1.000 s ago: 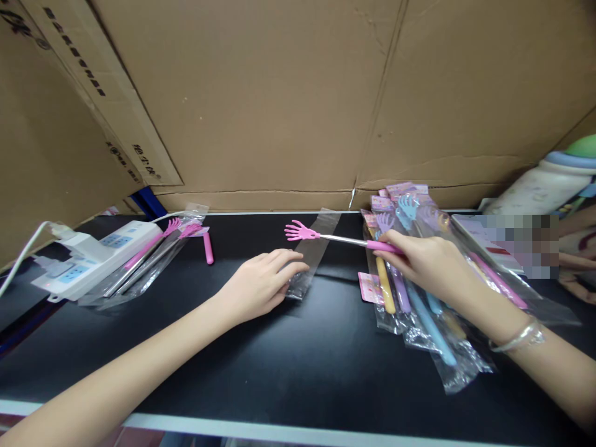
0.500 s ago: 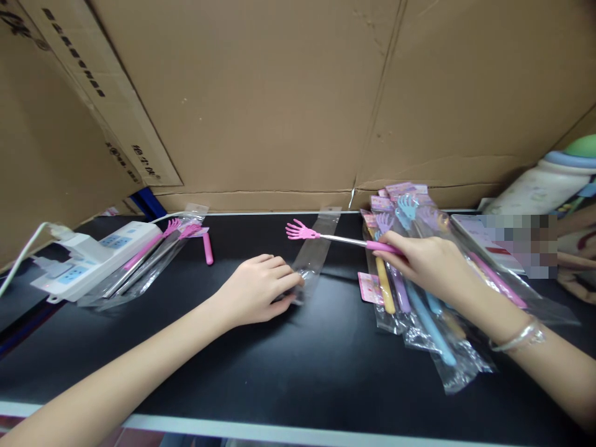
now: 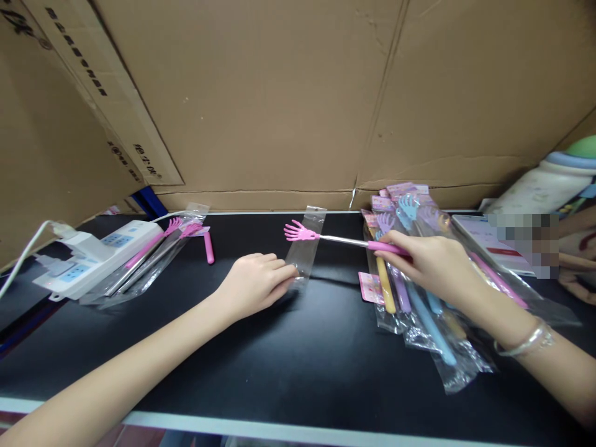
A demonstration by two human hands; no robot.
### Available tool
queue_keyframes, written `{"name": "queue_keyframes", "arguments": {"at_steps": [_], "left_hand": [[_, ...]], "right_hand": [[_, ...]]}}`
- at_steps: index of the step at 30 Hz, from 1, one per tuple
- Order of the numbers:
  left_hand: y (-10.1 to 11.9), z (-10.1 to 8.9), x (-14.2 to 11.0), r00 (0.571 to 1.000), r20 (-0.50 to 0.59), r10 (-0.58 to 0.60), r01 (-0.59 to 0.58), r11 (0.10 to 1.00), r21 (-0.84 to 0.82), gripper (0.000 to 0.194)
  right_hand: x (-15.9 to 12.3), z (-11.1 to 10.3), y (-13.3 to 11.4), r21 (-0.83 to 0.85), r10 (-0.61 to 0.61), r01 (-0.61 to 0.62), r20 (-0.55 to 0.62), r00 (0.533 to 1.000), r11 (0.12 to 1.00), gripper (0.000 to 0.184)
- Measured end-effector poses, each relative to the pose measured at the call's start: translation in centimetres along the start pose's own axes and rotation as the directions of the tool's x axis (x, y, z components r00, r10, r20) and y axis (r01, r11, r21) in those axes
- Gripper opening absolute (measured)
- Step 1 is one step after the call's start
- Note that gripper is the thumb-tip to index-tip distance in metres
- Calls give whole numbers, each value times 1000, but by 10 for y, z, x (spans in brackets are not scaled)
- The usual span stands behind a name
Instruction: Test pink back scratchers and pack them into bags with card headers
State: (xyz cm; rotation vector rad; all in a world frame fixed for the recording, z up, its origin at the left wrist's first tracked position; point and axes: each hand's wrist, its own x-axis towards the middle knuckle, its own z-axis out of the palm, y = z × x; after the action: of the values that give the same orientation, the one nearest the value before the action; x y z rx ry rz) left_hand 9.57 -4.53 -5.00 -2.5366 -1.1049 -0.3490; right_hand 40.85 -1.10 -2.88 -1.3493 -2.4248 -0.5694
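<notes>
In my right hand (image 3: 428, 264) is a pink back scratcher (image 3: 342, 240), gripped by its handle. Its hand-shaped head points left, over a clear plastic bag (image 3: 310, 239). My left hand (image 3: 258, 282) has its fingers closed on the near end of that bag; the fingertips are partly hidden. Beneath and beside my right hand lies a pile of bagged back scratchers (image 3: 431, 329) in blue, purple, yellow and pink. A loose pink handle (image 3: 208, 248) rests on the black table to the left, near pink back scratchers (image 3: 153, 254) in clear plastic.
A white power strip (image 3: 93, 254) with plugs and cable sits at the left. Cardboard (image 3: 270, 99) walls the back of the black table (image 3: 298, 366). On the right are a phone-like screen (image 3: 488, 242), a pale bottle (image 3: 535, 189) and part of another person's hand (image 3: 580, 273).
My left hand has shifted slightly left, bringing the clear bag with it. The bag now passes more directly behind the scratcher's head. My right hand has barely moved.
</notes>
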Motion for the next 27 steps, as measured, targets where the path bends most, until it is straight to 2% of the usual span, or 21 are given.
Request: {"name": "queue_keyframes", "arguments": {"at_steps": [3,7,10,15,21,27], "left_hand": [[-1,-1,-1,991,-49,-128,130,991,37,20],[-1,-3,-1,981,-18,-192,193,981,7,14],[1,-4,-1,978,56,-202,205,978,-41,13],[1,-5,-1,968,182,-172,195,973,-121,23],[-2,-8,-1,966,216,-146,180,972,-152,36],[-4,-9,0,951,250,-183,247,935,-255,38]], "right_hand": [[-1,-2,2,-14,25,-26,-21,999,1000,43],[-1,-6,3,-8,42,-43,-41,998,999,44],[0,-8,1,43,39,-38,-33,999,998,44],[1,-7,3,72,42,-42,-3,999,997,43],[2,-7,9,108,78,-85,65,995,991,43],[8,-14,21,303,190,-221,129,973,927,43]]}}
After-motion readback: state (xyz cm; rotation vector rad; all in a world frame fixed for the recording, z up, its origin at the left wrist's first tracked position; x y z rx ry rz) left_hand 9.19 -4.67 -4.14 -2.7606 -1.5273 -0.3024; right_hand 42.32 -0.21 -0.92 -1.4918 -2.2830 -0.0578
